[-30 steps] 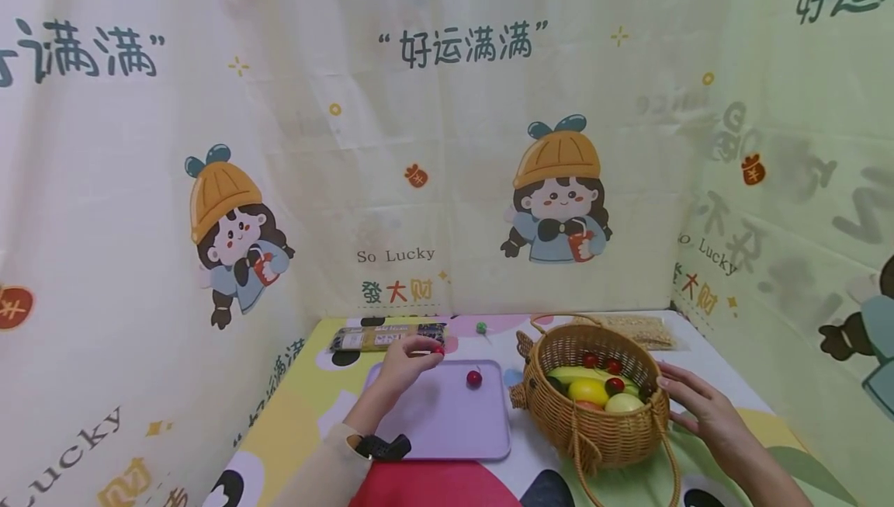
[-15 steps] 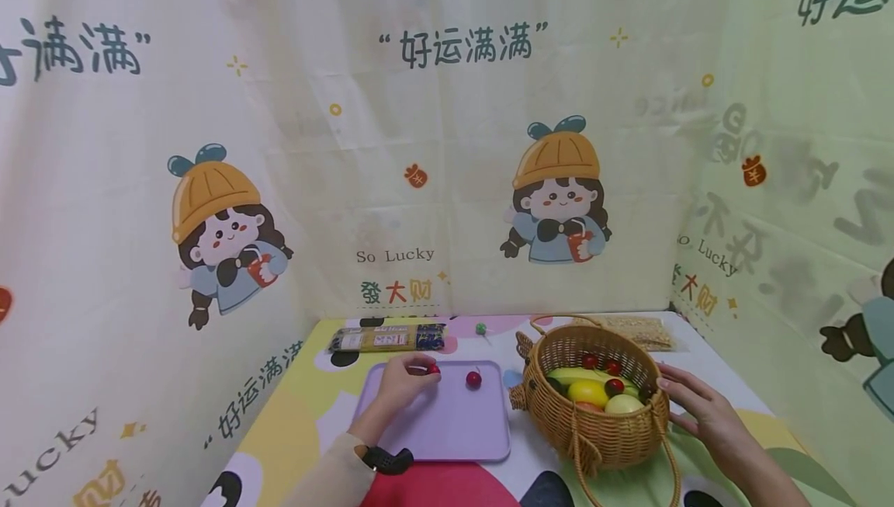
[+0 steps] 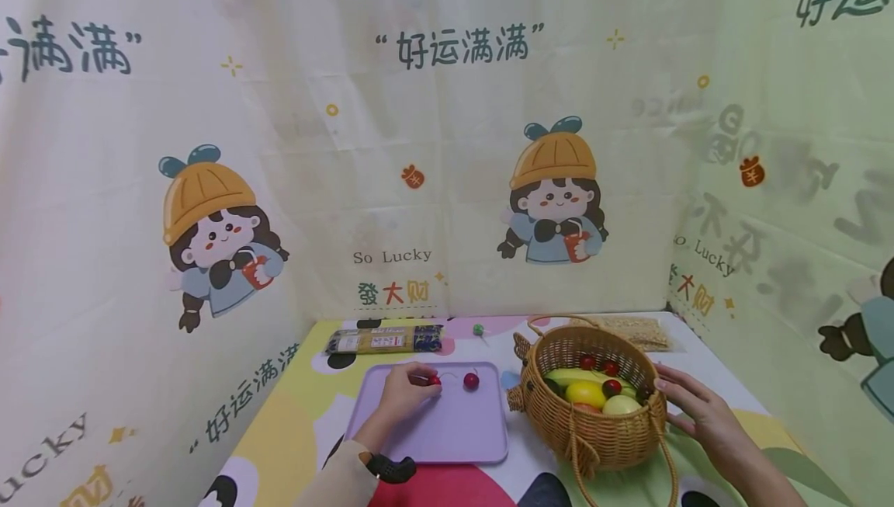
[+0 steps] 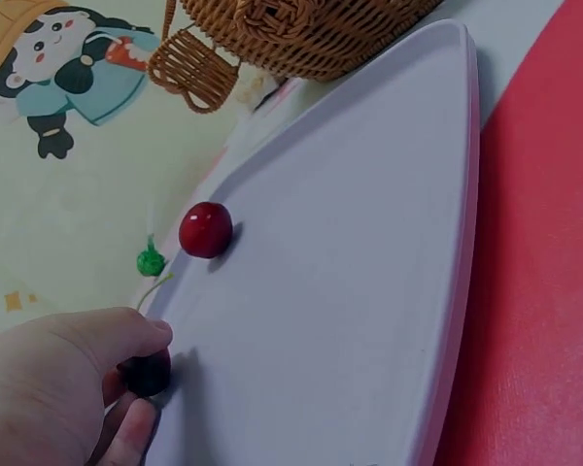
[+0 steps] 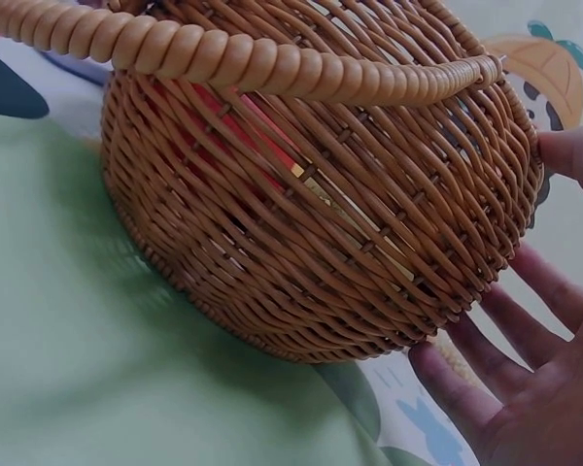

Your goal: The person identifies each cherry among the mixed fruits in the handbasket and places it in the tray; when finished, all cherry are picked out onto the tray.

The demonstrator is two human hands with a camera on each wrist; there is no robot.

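Pinching a cherry [image 3: 434, 380] just inside the far edge of a tray [image 3: 464, 433], the left hand [image 3: 401, 394] has open surface toward the near edge. A second cherry [image 3: 471, 381] sits nearby; the right hand [image 3: 701, 408], fingers extended, touches a basket [image 3: 618, 445].

So our worktop [image 3: 447, 485] has this loud printed top, with patches of red, green, yellow and white. Lilac tray [image 3: 464, 429] sits flat up front, roughly mid-table, and we've got a wicker basket [image 3: 608, 446] standing upright just right of it. Along the back: a long printed packet [image 3: 384, 339] on the left, a little green ball [image 3: 478, 330], then a clear bag of tan bits [image 3: 632, 331] partly behind the basket.
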